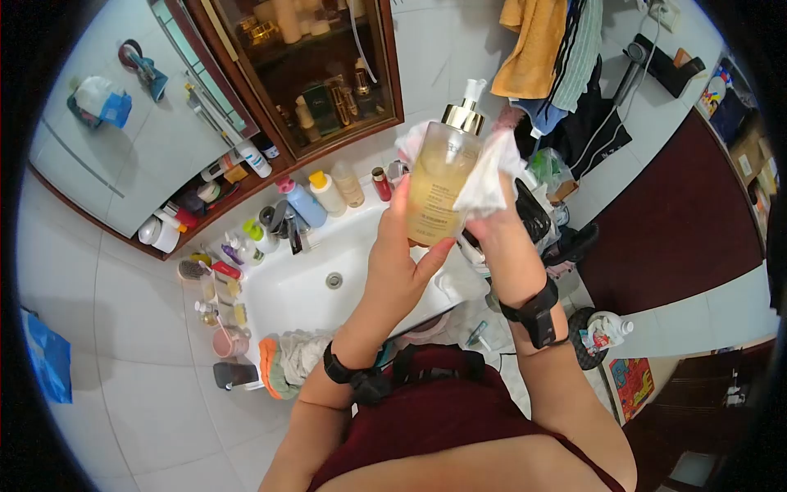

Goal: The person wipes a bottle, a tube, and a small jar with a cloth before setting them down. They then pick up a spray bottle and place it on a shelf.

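My left hand (402,266) is wrapped round the lower part of a pump bottle (438,180). The bottle is clear with pale yellow liquid, a gold collar and a white pump on top, and it stands nearly upright above the right side of the sink. In my right hand (495,220) is a white cloth (489,176), pressed against the bottle's right side. Cloth hides most of the right-hand fingers. Small printed text shows on the bottle's face.
Below lies the white sink (299,312), with a faucet (293,230) and several bottles along its back ledge. Folded cloths (299,361) rest on its front left corner. A mirrored cabinet (320,152) hangs above. Towels (533,41) hang at upper right.
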`<action>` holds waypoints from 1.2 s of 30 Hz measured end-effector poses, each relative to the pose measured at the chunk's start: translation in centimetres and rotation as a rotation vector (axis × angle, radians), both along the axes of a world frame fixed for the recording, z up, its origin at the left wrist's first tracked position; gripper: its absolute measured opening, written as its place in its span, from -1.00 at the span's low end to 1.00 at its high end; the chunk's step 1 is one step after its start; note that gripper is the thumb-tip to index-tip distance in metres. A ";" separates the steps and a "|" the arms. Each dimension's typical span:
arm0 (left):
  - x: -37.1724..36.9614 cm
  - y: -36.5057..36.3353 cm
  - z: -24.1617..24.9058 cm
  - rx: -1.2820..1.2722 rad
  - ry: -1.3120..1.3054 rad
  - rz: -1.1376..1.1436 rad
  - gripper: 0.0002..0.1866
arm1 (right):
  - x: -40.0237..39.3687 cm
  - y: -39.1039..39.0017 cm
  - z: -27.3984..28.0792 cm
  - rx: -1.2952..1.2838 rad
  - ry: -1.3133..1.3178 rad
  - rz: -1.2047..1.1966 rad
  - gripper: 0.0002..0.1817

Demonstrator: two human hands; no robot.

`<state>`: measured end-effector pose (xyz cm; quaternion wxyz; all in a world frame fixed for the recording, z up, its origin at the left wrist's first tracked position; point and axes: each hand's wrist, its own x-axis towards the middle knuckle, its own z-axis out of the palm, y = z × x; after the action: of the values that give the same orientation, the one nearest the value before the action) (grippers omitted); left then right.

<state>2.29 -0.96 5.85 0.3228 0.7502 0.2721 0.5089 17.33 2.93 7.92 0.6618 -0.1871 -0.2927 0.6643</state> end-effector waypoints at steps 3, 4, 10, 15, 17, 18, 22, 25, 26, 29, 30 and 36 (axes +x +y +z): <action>0.5 -0.1 0.5 0.139 0.095 0.120 -0.13 | 0.3 0.7 1.1 0.093 -0.103 -0.109 -0.55; 0.7 -0.3 0.8 0.156 0.107 0.149 -0.11 | -0.4 0.8 1.1 0.068 -0.097 -0.155 -0.58; 0.2 0.0 1.8 0.179 0.246 0.363 -0.17 | -2.6 -1.0 1.7 -0.014 -0.555 -0.169 -0.66; -0.3 0.9 1.8 0.094 0.280 0.402 -0.24 | -2.8 -2.7 1.6 0.066 -0.668 -0.097 -0.58; -0.3 1.2 1.3 0.089 0.267 0.431 -0.25 | -2.5 -3.0 1.8 0.094 -0.716 -0.041 -0.53; -0.3 1.3 1.3 0.104 0.271 0.425 -0.25 | -2.3 -3.0 1.8 0.100 -0.741 -0.020 -0.51; -0.2 1.8 1.1 0.136 0.304 0.404 -0.22 | -1.4 -2.6 0.7 0.126 -0.665 0.023 -0.45; -0.2 2.1 1.2 0.148 0.349 0.392 -0.20 | -1.4 -2.2 -0.2 0.128 -0.557 -0.022 -0.44; -0.1 2.2 1.2 0.153 0.364 0.389 -0.20 | -1.2 -2.2 0.0 0.173 -0.638 -0.031 -0.44; -0.4 2.6 1.0 0.183 0.421 0.366 -0.18 | -0.5 -2.2 0.5 0.258 -0.797 -0.045 -0.46; -0.6 2.8 1.1 0.152 0.477 0.333 -0.16 | -0.3 -2.3 0.5 0.250 -0.793 -0.043 -0.46; -3.5 4.5 4.4 0.020 0.507 -0.001 -0.14 | 1.1 -1.1 -0.7 0.445 -1.045 -0.136 -0.50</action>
<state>-1.24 3.59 10.20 0.2370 0.8572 0.3388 0.3071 18.44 1.79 7.18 0.4941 -0.3654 -0.7010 0.3618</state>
